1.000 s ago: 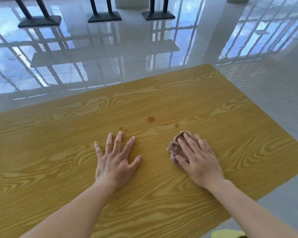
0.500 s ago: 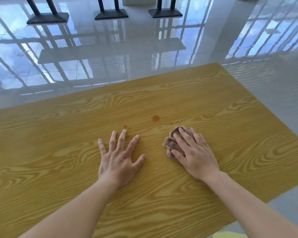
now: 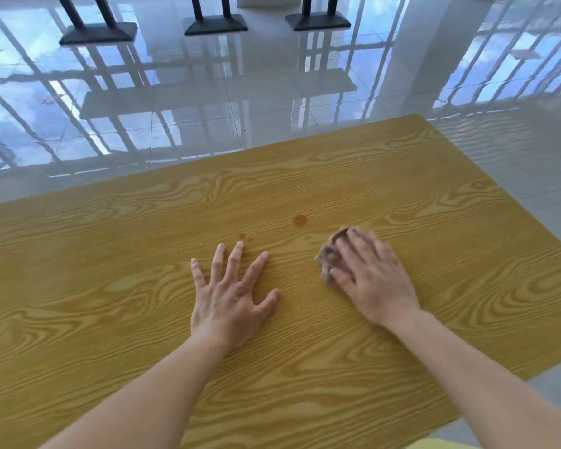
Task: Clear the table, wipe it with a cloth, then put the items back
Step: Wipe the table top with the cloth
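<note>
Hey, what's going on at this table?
A person is wiping a wooden table. The right hand presses a small crumpled brown cloth against the top, blurred as if mid-stroke. The left hand rests flat beside it, fingers spread, holding nothing. A round brown spot sits just beyond the cloth, and fainter small spots lie by the left fingertips, so the wiping is not yet done.

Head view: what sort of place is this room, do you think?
Probably a canteen or dining hall, indoors: a long yellow wood-grain table, a glossy pale tiled floor showing barred window reflections, and black flat metal bases of more furniture beyond.
</note>
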`<state>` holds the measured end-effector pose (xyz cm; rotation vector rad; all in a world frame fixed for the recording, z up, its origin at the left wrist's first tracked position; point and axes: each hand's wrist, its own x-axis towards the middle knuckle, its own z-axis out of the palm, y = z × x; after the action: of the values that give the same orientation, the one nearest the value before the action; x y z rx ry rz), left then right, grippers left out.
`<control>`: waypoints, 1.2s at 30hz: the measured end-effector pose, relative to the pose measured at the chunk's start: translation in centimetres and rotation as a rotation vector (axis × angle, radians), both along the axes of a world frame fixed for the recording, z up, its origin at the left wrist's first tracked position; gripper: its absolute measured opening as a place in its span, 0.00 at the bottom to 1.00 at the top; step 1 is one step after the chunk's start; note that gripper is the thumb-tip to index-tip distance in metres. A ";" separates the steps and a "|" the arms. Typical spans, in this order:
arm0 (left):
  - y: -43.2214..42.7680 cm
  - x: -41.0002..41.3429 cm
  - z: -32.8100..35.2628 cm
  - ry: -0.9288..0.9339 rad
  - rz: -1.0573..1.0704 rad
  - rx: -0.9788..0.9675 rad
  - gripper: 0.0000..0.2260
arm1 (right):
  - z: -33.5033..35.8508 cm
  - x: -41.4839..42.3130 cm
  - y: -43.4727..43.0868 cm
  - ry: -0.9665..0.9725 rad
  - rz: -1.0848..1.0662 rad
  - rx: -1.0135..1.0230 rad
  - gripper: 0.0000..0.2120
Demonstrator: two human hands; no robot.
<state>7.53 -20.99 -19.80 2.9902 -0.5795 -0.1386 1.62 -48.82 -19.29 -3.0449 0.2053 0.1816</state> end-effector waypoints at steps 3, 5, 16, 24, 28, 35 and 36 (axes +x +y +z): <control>0.0 -0.1 0.0 -0.006 0.006 -0.006 0.35 | 0.8 4.7 -1.7 0.020 -0.368 0.040 0.35; 0.1 -0.1 0.0 -0.006 0.009 -0.011 0.35 | 1.2 6.5 -0.1 0.032 -0.455 0.070 0.35; 0.1 -0.2 0.0 -0.025 -0.006 -0.017 0.35 | 0.5 3.1 -2.2 0.012 -0.164 -0.005 0.35; 0.1 -0.3 0.2 -0.004 -0.011 -0.022 0.34 | 0.6 3.6 2.4 -0.008 -0.067 0.072 0.33; 0.2 -0.4 0.3 -0.016 -0.009 -0.030 0.35 | 0.3 -0.7 1.8 0.019 0.152 0.028 0.31; 0.0 -0.6 0.2 -0.063 0.194 -0.079 0.30 | 1.0 11.7 0.1 0.032 -0.272 0.071 0.34; -0.1 -0.6 0.2 -0.050 0.241 -0.058 0.31 | 1.0 12.5 0.8 0.043 -0.238 0.079 0.33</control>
<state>6.96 -21.08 -19.62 2.9835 -0.2194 -0.0292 14.13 -48.03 -18.25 -2.9080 0.5462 0.2318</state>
